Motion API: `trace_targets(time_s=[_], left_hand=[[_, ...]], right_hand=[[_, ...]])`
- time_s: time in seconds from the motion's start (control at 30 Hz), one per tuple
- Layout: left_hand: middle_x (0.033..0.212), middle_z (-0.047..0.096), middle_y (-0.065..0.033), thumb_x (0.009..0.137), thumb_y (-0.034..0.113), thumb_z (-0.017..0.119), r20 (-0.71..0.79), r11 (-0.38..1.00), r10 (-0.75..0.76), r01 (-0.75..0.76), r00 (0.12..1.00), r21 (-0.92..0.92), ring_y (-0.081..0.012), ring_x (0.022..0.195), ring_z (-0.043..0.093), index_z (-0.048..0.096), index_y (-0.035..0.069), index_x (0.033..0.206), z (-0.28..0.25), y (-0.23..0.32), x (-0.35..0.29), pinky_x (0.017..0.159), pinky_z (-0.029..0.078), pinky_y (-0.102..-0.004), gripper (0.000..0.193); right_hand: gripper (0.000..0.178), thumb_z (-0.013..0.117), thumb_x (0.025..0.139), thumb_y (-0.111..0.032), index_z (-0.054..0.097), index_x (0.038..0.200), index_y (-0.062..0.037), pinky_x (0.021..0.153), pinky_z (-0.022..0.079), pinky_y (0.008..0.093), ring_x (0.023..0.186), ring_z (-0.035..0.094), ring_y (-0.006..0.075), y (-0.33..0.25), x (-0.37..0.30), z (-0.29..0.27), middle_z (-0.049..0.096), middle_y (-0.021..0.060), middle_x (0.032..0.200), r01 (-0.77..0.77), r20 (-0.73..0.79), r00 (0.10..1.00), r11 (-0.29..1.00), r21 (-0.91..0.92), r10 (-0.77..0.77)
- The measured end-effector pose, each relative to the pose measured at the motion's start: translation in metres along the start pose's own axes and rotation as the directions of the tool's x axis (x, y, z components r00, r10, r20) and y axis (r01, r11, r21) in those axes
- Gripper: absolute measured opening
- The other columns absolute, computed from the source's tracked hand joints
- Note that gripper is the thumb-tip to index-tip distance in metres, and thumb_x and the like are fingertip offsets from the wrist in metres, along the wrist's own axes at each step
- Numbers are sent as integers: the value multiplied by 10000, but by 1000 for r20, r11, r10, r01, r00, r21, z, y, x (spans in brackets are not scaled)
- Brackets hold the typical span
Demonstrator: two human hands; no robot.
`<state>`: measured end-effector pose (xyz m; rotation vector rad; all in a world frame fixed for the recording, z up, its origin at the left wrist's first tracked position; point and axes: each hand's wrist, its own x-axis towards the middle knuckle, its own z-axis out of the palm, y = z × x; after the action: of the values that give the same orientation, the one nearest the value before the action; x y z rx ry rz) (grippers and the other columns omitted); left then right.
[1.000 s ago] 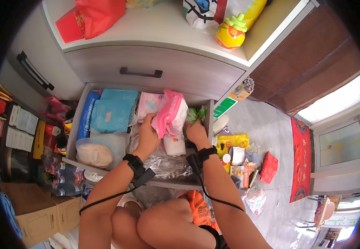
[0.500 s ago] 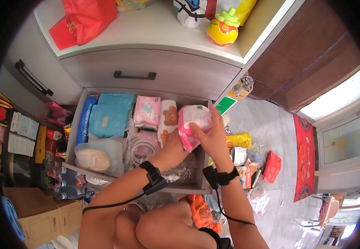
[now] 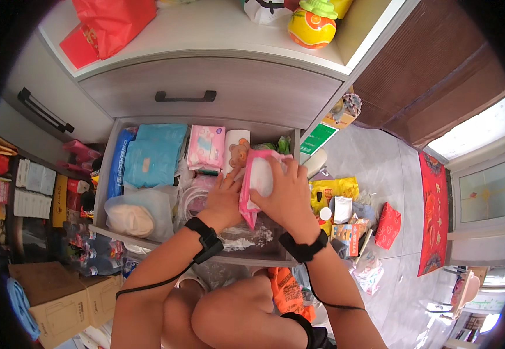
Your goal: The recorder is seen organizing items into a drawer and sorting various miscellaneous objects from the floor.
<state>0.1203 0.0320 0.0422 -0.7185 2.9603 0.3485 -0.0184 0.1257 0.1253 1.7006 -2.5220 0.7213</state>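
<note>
My right hand grips a pink and white soft pack, held tilted over the right side of the open drawer. My left hand is open with its fingers spread, resting over things in the drawer's middle, right beside the pack. Under and around it are a coiled white cable or tube and a white roll with a bear print. Farther left lie a pink pack of tissues or pads, light-blue packs and a pale bundle in a translucent bag.
A closed drawer with a black handle sits above. Bottles and a cardboard box stand at left. To the right, a yellow bag and a red pouch lie on the floor. My knees are close to the drawer's front.
The pink pack has turned onto its edge and moved slightly down and left in my right hand, uncovering green packets behind it. My left hand has drawn back leftward, fingers now spread.
</note>
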Motion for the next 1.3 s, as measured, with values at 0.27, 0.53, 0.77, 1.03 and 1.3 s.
trace_targets(time_s=[0.27, 0.53, 0.77, 1.03, 1.3], left_hand=[[1527, 297, -86, 757, 416, 683, -33, 992, 117, -119, 993, -45, -283, 1463, 137, 364, 89, 1452, -5, -13, -4, 1144, 249, -488, 832], [1512, 320, -91, 734, 387, 714, -58, 992, 122, -123, 991, -10, -285, 1464, 130, 445, 81, 1404, -2, -10, -1, 1144, 244, -490, 784], [1528, 275, -122, 718, 424, 726, 21, 989, 139, -140, 990, 52, -319, 1470, 80, 399, 88, 1426, -3, -16, -2, 1165, 202, -470, 850], [1576, 172, -137, 566, 446, 835, 228, 996, 79, -67, 970, -61, -362, 1470, 51, 253, 90, 1500, -29, -20, -9, 1168, 162, -504, 1157], [1598, 92, -126, 501, 496, 860, 138, 991, 86, -98, 987, 86, -364, 1459, 112, 159, 121, 1529, -13, -23, -13, 1159, 170, -519, 1299]], right_hand=[[838, 845, 588, -418, 509, 1285, -98, 970, 416, 461, 1092, 500, 389, 2, -9, -10, 509, 196, 1194, 16, 339, 939, 983, -184, 48], [953, 826, 536, -546, 485, 1289, -72, 1056, 336, 478, 1177, 472, 391, 26, 0, 22, 482, 200, 1296, 233, 201, 951, 972, 26, -234], [883, 762, 602, -555, 489, 1281, -62, 1052, 302, 483, 1203, 429, 391, 31, 5, 25, 482, 200, 1256, 231, 494, 844, 973, 17, -209], [1015, 775, 540, -615, 466, 1325, -49, 1046, 309, 506, 1238, 417, 399, 22, 17, 38, 494, 196, 1252, 125, 619, 784, 988, -86, -45], [1095, 735, 549, -723, 432, 1341, -29, 1042, 290, 535, 1240, 415, 421, 30, 4, 63, 459, 255, 1295, 43, 695, 719, 998, -50, 4]])
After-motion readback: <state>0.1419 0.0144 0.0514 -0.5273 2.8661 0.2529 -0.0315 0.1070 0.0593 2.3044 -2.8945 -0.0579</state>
